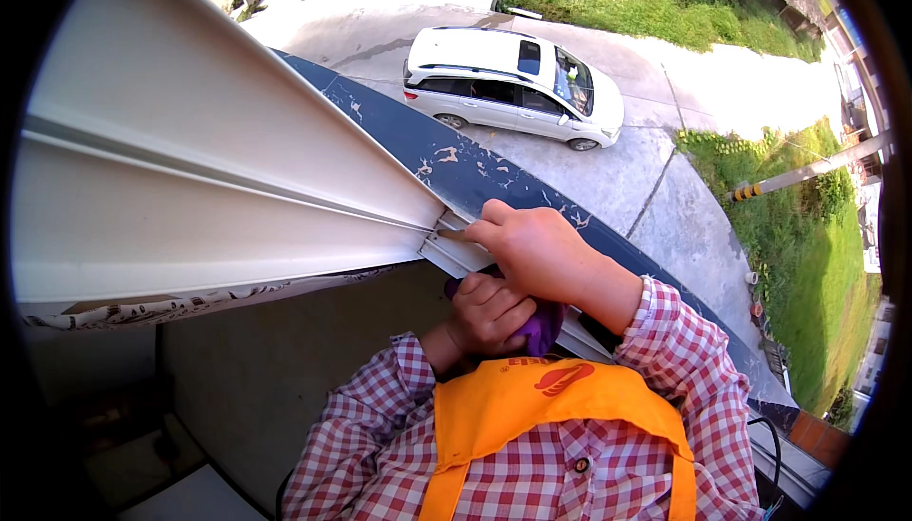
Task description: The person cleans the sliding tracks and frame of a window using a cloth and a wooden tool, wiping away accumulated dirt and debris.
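Note:
My right hand (545,257) pinches a thin tan stick (452,235), perhaps wooden. Its end rests at the corner where the white window track (456,256) meets the upright white frame (235,186). Just below, my left hand (491,311) is curled around a bunched purple cloth (545,329). The cloth lies against the sill, partly hidden by both hands. The far end of the stick is covered by my right fingers.
A dark blue marbled ledge (456,158) runs outside the window, high above a concrete yard. Down there stand a white car (513,86) and a pole (812,168) beside grass. A patterned curtain (185,304) hangs along the frame's inner side. I wear an orange apron (556,407).

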`<state>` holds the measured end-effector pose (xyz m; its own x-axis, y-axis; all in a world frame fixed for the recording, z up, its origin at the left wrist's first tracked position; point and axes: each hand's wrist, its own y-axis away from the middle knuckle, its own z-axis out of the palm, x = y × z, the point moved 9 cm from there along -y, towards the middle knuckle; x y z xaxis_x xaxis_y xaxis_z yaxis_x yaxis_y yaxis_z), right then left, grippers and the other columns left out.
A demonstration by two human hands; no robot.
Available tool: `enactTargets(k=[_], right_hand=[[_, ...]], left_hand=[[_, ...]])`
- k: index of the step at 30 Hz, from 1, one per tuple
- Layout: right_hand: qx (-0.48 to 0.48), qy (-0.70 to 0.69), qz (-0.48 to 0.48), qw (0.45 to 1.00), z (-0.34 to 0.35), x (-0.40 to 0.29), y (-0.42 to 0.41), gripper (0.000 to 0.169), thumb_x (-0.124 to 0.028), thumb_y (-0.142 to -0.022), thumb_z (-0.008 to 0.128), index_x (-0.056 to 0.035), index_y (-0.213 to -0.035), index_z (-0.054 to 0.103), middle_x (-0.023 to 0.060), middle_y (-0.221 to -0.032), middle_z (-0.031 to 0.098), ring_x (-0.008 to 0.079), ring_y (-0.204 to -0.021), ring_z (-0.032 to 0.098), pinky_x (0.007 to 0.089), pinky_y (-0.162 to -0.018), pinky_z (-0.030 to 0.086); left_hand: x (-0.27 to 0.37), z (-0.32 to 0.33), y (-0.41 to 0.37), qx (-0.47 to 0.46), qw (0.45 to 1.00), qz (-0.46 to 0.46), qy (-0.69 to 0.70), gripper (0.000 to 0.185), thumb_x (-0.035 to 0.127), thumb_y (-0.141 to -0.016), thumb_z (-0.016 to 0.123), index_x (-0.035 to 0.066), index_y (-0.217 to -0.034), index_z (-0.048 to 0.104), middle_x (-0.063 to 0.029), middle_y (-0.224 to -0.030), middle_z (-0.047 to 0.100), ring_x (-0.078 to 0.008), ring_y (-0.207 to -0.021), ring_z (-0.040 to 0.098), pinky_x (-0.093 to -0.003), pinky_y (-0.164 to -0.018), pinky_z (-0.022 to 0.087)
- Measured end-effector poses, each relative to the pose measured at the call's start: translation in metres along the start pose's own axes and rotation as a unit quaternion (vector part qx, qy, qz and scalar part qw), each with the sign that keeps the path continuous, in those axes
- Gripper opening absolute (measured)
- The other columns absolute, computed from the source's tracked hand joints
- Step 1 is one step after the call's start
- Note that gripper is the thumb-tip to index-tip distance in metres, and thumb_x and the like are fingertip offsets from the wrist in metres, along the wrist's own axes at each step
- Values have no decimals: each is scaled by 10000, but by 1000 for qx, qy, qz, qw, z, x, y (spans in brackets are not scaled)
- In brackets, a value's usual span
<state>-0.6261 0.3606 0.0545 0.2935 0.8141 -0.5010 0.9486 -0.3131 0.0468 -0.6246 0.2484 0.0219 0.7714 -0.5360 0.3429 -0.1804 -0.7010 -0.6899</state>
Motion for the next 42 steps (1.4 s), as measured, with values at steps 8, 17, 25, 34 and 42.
enactTargets(k=[8, 17, 25, 34, 42], right_hand=[[-3, -8, -20, 1000, 3, 1, 0, 330, -95, -795, 675, -101, -1125, 666, 102, -951, 574, 326, -754, 660, 407, -664, 551], [-6, -74, -10, 997, 5, 2, -3, 358, -97, -778, 710, -98, -1136, 689, 126, -984, 597, 332, -827, 681, 398, -730, 564], [7, -67, 0, 998, 1, 8, 7, 301, -69, -826, 652, -94, -1125, 681, 124, -959, 592, 339, -793, 662, 412, -697, 546], [-9, -58, -3, 998, 5, 4, 6, 281, -74, -841, 634, -95, -1118, 675, 104, -947, 583, 330, -778, 661, 404, -692, 551], [10, -54, 23, 998, 20, -1, 2, 284, -109, -844, 639, -86, -1127, 662, 126, -953, 579, 343, -774, 665, 413, -690, 553]], left_hand=[[1, 1, 1, -6, 1000, 6, -3, 368, 440, -857, 623, 115, -1007, 706, -66, -1056, 683, -231, -923, 633, -409, -813, 456], [2, -4, -6, 12, 1000, 13, 5, 325, 359, -736, 719, 119, -950, 675, -61, -976, 695, -229, -826, 637, -385, -756, 440], [2, -3, -5, 10, 1000, 21, 8, 336, 379, -748, 711, 119, -957, 677, -63, -983, 696, -223, -828, 642, -385, -751, 437], [-1, 1, 4, 0, 1000, 21, -2, 361, 439, -851, 632, 127, -1015, 710, -59, -1023, 690, -230, -907, 644, -403, -800, 443], [0, -1, 2, -5, 1000, 21, -8, 408, 465, -944, 550, 124, -1050, 747, -86, -1053, 715, -262, -983, 663, -424, -818, 439]])
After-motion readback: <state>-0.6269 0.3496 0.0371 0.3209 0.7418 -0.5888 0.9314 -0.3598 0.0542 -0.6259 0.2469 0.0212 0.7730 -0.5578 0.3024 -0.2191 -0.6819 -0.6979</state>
